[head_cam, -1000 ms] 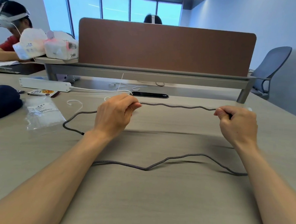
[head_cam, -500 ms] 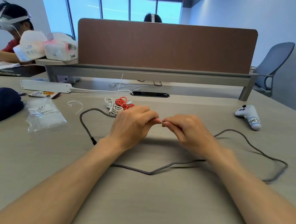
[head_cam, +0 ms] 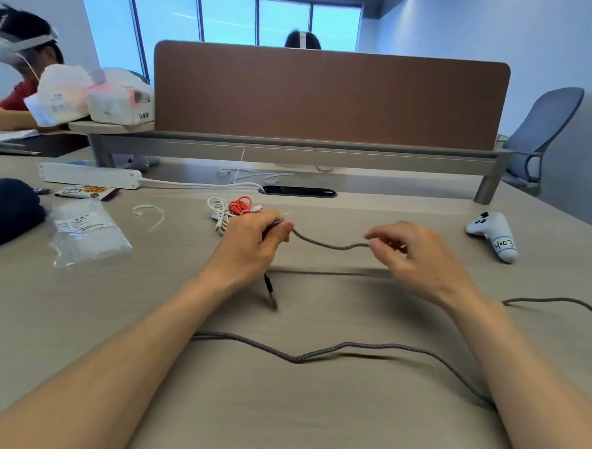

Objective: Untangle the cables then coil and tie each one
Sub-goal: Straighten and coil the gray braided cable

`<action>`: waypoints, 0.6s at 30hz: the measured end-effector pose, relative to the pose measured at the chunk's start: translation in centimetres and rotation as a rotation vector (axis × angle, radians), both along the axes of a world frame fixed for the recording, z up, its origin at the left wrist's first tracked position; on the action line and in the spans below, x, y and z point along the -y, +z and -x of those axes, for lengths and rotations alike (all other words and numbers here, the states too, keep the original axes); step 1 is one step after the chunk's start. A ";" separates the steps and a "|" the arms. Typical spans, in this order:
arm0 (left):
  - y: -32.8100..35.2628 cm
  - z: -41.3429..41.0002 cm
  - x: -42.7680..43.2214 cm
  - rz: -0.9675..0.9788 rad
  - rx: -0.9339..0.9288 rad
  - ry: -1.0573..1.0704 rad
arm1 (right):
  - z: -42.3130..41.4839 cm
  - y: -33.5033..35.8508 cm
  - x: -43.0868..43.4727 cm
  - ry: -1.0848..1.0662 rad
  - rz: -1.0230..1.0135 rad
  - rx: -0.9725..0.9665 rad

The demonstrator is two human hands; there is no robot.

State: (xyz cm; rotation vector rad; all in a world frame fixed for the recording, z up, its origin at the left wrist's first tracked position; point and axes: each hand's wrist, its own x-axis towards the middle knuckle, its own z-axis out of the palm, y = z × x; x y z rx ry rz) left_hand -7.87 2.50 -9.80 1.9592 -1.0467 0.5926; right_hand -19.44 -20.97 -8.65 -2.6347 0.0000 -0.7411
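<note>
My two bare forearms reach over a pale wood-grain counter (head_cam: 277, 419). My left hand (head_cam: 252, 246) is clenched around a grey cable (head_cam: 331, 245), thumb pressed on top. My right hand (head_cam: 419, 261) takes the same cable in loosely curled fingertips, though blur hides how firmly. A short sagging span hangs between the hands, above the counter. Below my left wrist dangles the cable's slim dark plug (head_cam: 270, 291), blurred. The rest of the cable trails off to the right and back in a long wavy run across the counter in front of me. The cable is thin and round, with a woven fabric sheath. I judge it light and limp, the weave rough enough to grip without slipping, yet inclined to hold small kinks. It seems best held on the cord itself, a little back from the plug, so the joint is not bent. Just beyond my left hand lies a small bundle of white and orange cables (head_cam: 233, 209).
</note>
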 end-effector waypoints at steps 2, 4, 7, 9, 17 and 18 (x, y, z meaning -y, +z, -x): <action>-0.1 0.6 0.3 -0.003 -0.113 -0.050 | -0.2 -0.2 -1.3 0.115 0.020 -0.062; -0.1 1.1 0.7 0.066 -0.297 -0.108 | -0.5 -0.4 -2.4 0.186 0.052 -0.086; -0.1 1.8 1.3 0.183 -0.499 -0.186 | -0.8 -0.4 -3.3 0.221 0.057 -0.129; -0.1 2.0 1.6 0.253 -0.584 -0.209 | -0.7 -0.4 -3.7 0.233 0.058 -0.155; -0.1 2.7 1.8 0.410 -0.592 -0.173 | 0.2 0.2 -5.0 0.333 -0.054 -0.248; -0.1 2.8 2.0 0.444 -0.630 -0.187 | 0.2 0.1 -5.3 0.324 -0.047 -0.236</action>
